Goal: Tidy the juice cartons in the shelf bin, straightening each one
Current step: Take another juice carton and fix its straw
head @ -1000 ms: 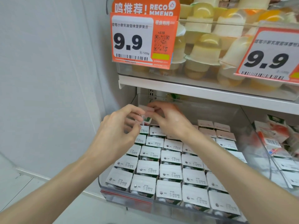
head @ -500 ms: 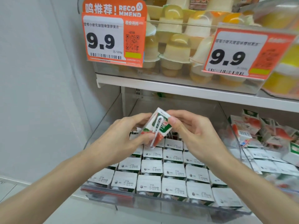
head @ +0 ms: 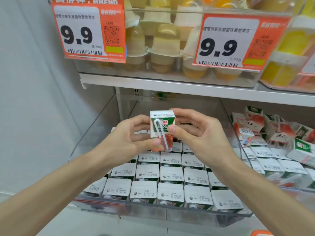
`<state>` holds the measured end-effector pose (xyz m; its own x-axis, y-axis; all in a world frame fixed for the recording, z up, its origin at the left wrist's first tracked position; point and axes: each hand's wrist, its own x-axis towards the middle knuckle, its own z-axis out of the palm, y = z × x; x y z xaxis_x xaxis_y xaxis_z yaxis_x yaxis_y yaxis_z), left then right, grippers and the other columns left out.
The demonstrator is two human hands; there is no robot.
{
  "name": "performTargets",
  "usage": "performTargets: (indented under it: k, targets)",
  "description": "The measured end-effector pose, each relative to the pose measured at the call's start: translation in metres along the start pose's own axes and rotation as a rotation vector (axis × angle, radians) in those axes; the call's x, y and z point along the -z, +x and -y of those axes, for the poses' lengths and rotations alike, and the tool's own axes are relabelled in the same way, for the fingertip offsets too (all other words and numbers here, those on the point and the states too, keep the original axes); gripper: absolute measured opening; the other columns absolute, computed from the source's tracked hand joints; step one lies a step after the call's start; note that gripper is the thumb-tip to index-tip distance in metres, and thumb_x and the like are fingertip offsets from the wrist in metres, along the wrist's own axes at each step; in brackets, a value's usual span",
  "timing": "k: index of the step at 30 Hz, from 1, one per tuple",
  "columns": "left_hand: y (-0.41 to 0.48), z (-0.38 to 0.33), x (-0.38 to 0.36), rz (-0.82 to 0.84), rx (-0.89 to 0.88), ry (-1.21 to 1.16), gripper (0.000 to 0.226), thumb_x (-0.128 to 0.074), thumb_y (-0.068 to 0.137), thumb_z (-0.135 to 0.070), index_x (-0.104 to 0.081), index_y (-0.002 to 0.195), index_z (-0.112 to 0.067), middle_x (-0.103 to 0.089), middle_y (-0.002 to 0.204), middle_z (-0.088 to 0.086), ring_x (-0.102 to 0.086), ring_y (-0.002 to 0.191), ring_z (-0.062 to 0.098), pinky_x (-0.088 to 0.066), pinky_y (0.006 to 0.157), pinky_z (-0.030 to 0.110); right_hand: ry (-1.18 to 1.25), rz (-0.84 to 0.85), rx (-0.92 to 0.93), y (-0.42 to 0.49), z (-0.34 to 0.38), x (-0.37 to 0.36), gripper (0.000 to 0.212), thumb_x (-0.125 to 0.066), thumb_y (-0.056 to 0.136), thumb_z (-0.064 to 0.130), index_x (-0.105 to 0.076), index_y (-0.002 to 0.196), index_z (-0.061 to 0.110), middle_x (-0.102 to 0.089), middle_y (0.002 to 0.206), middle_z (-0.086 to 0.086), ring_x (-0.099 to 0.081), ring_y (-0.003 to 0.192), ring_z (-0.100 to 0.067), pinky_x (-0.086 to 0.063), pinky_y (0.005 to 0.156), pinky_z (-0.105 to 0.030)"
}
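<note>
Above shelf bin [head: 187, 213], both hands (L [head: 126, 138], R [head: 196, 135]) grip upright carton [head: 162, 123].

Two hands [head: 126, 138] [head: 201, 138], one raised juice carton [head: 162, 123], two 9.9 price tags [head: 88, 33] [head: 238, 41] overhead.

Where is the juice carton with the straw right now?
In the head view, centre: the juice carton is held upright between the left hand and right hand, above the packed cartons in the clear shelf bin.
</note>
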<state>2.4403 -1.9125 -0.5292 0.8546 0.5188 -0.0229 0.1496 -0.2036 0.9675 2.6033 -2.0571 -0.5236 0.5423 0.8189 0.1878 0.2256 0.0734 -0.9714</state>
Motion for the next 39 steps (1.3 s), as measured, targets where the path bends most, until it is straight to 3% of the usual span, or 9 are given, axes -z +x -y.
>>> performTargets:
  k: [6, 9, 12, 16, 19, 24, 28, 34, 39]
  targets:
    - [-0.002, 0.002, 0.004, 0.059, 0.012, -0.135, 0.034, -0.069, 0.096, -0.005, -0.058, 0.128, 0.0, -0.076, 0.124, 0.008, -0.078, 0.107, 0.032, -0.065, 0.09, 0.045, 0.19, -0.02, -0.141, 0.003, -0.008, -0.003, 0.019, -0.073, 0.095, 0.01, -0.073, 0.113, 0.009, -0.082, 0.107, -0.003, -0.078, 0.101, -0.014, -0.06, 0.086, -0.02]
    - [-0.003, 0.005, 0.007, 0.079, 0.008, -0.117, 0.043, -0.067, 0.096, -0.007, -0.057, 0.138, -0.009, -0.075, 0.127, 0.009, -0.077, 0.107, 0.034, -0.065, 0.087, 0.046, 0.217, 0.002, -0.177, 0.003, -0.01, -0.006, 0.02, -0.074, 0.095, 0.012, -0.074, 0.113, 0.005, -0.081, 0.109, -0.006, -0.078, 0.103, -0.02, -0.062, 0.088, -0.024]
    - [-0.005, 0.004, 0.009, 0.124, -0.014, -0.07, 0.051, -0.062, 0.101, -0.011, -0.054, 0.148, -0.028, -0.075, 0.129, 0.004, -0.076, 0.111, 0.03, -0.065, 0.089, 0.04, 0.204, 0.001, -0.172, 0.002, -0.01, -0.008, 0.018, -0.077, 0.093, 0.014, -0.078, 0.11, 0.009, -0.081, 0.112, -0.003, -0.078, 0.105, -0.019, -0.062, 0.091, -0.026]
    - [-0.007, 0.005, 0.012, 0.125, -0.019, -0.016, 0.048, -0.059, 0.103, -0.015, -0.055, 0.147, -0.033, -0.077, 0.125, 0.002, -0.076, 0.109, 0.027, -0.065, 0.085, 0.035, 0.154, 0.029, -0.183, -0.001, -0.008, -0.011, 0.019, -0.076, 0.095, 0.012, -0.081, 0.112, 0.019, -0.08, 0.112, 0.001, -0.076, 0.105, -0.014, -0.06, 0.082, -0.019]
    - [-0.007, 0.005, 0.014, 0.091, -0.036, -0.015, 0.049, -0.06, 0.103, -0.017, -0.054, 0.149, -0.033, -0.075, 0.129, 0.0, -0.075, 0.112, 0.025, -0.065, 0.084, 0.035, 0.071, 0.074, -0.185, -0.001, -0.005, -0.011, 0.025, -0.075, 0.097, 0.022, -0.08, 0.118, 0.035, -0.078, 0.116, 0.004, -0.072, 0.111, -0.009, -0.061, 0.093, -0.029]
    - [-0.004, 0.009, 0.014, 0.032, -0.002, -0.018, 0.049, -0.064, 0.099, -0.035, -0.054, 0.146, -0.033, -0.074, 0.133, -0.008, -0.07, 0.123, 0.016, -0.059, 0.102, 0.042, -0.038, 0.107, -0.172, -0.004, -0.003, -0.017, 0.053, -0.087, 0.079, 0.044, -0.069, 0.129, 0.042, -0.076, 0.113, 0.01, -0.073, 0.105, -0.002, -0.059, 0.095, -0.03]
    - [-0.002, 0.008, 0.014, 0.004, -0.03, -0.011, 0.053, -0.069, 0.094, -0.036, -0.056, 0.144, -0.032, -0.074, 0.132, -0.008, -0.071, 0.122, 0.015, -0.054, 0.108, 0.045, 0.04, 0.053, -0.203, -0.003, -0.008, -0.017, 0.059, -0.094, 0.073, 0.031, -0.07, 0.126, 0.028, -0.079, 0.111, 0.01, -0.076, 0.104, -0.005, -0.061, 0.093, -0.028]
    - [-0.001, 0.008, 0.016, 0.018, -0.048, -0.085, 0.051, -0.073, 0.094, -0.015, -0.056, 0.141, -0.022, -0.072, 0.135, 0.003, -0.073, 0.119, 0.027, -0.053, 0.108, 0.051, 0.132, 0.152, -0.191, 0.001, -0.012, -0.011, 0.037, -0.082, 0.087, 0.002, -0.072, 0.12, 0.016, -0.08, 0.116, 0.004, -0.075, 0.112, -0.009, -0.059, 0.098, -0.026]
    - [0.0, 0.007, 0.014, -0.039, -0.002, -0.167, 0.045, -0.072, 0.094, -0.008, -0.053, 0.134, -0.01, -0.077, 0.125, 0.005, -0.078, 0.104, 0.035, -0.065, 0.089, 0.049, -0.033, 0.213, -0.125, -0.001, -0.012, -0.014, 0.033, -0.07, 0.101, 0.017, -0.071, 0.131, 0.032, -0.075, 0.125, 0.016, -0.067, 0.12, -0.001, -0.053, 0.106, -0.029]
